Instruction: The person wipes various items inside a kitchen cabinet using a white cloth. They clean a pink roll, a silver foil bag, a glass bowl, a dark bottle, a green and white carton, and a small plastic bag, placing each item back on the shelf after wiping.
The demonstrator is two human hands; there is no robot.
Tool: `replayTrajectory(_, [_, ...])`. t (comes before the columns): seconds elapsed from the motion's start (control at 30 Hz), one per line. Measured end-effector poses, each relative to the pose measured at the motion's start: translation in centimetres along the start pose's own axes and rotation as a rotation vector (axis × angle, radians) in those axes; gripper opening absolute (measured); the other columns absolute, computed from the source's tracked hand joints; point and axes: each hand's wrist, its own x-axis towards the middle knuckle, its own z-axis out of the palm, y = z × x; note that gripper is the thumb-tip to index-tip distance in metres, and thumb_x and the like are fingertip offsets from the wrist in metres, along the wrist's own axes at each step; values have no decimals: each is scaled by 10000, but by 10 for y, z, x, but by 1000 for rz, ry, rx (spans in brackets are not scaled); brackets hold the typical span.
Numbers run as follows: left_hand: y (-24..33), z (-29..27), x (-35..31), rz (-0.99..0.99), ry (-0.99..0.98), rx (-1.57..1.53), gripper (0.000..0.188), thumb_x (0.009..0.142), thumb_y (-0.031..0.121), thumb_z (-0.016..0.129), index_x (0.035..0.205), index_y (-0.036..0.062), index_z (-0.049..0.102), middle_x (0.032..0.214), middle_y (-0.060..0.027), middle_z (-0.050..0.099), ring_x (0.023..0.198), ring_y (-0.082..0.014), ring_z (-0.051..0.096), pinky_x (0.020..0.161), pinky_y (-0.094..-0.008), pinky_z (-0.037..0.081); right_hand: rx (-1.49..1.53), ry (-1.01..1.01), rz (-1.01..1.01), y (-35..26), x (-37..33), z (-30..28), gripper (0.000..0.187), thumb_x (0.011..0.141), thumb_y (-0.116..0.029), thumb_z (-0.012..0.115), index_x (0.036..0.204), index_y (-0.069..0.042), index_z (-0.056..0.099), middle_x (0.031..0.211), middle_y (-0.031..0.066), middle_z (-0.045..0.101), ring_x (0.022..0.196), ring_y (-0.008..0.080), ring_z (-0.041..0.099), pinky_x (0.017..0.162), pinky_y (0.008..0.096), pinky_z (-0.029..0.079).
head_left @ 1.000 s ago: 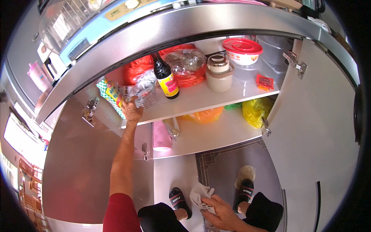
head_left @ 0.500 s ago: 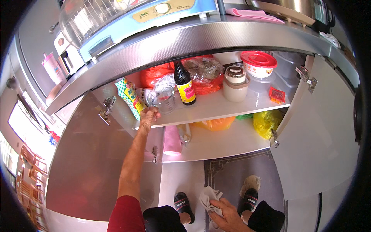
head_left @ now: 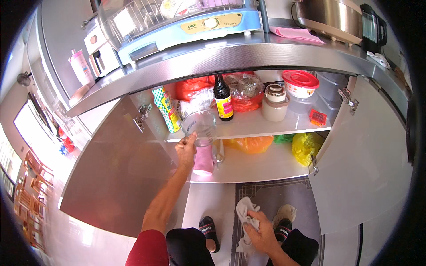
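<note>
My left hand (head_left: pixel 186 150) is closed on a clear measuring jug (head_left: pixel 201 126), gripping it at its near side. The jug hangs in front of the upper cupboard shelf (head_left: pixel 248 127), overlapping its front edge. Behind it to the left stands a green-checked and yellow packet (head_left: pixel 167 109), and to the right a dark sauce bottle (head_left: pixel 223 99) with a yellow and pink label. Lower down, in front of the cupboard, my right hand (head_left: pixel 262 232) is closed round a crumpled whitish cloth (head_left: pixel 246 210), which droops below the fingers.
Cupboard doors stand swung out at left (head_left: pixel 117 173) and right (head_left: pixel 359 164). The shelf also bears a beige canister (head_left: pixel 274 108), a red-lidded tub (head_left: pixel 301 84) and red bags (head_left: pixel 193 88). Below are a pink roll (head_left: pixel 203 160) and a yellow bag (head_left: pixel 306 148). The metallic countertop edge (head_left: pixel 230 57) juts overhead.
My left hand has lifted the measuring jug off the shelf and drawn it outward, toward me. My right hand has risen slightly with the cloth, which now hangs longer. The view has shifted a little.
</note>
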Motion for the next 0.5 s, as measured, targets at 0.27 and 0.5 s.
replayTrajectory(0.27, [62, -27, -133, -186, -153, -251, 403, 813, 205, 658, 552, 154, 355, 462, 59, 300, 398, -54, 254, 406, -240, 232, 178, 440, -144, -30, 17, 1, 370, 837, -32, 501, 1197, 36, 448, 960, 120, 462, 896, 209, 482, 828, 309, 392])
replayTrajectory(0.5, [60, -13, -224, -382, -339, -383, 430, 878, 314, 563, 557, 123, 348, 458, 35, 274, 405, -86, 252, 432, -269, 238, 159, 428, -346, -35, 26, 11, 405, 849, -178, 501, 1230, -43, 472, 1234, 159, 412, 1121, 285, 402, 985, 386, 266])
